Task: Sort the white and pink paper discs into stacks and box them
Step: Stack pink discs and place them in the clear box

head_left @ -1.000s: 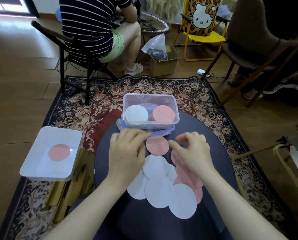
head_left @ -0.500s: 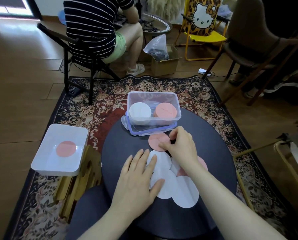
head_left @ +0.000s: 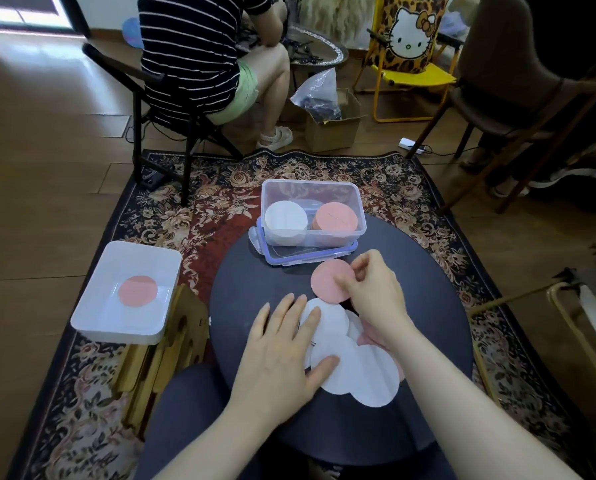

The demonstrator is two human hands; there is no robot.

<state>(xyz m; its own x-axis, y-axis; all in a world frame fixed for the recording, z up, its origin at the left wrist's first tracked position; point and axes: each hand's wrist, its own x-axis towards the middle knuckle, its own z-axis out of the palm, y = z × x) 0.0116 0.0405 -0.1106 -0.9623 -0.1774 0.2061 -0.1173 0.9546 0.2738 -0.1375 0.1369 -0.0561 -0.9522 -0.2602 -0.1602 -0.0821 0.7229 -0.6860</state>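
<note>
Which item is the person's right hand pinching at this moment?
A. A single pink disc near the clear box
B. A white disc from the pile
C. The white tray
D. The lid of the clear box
A: the right hand pinches the edge of a pink disc just in front of the clear box, while the left hand lies flat on the white discs.

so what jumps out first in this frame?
The loose white and pink discs fanned on the dark round table, left hand pressing flat on them while the right hand pinches one pink disc. Just beyond, a clear box holds separate white and pink stacks.
</note>
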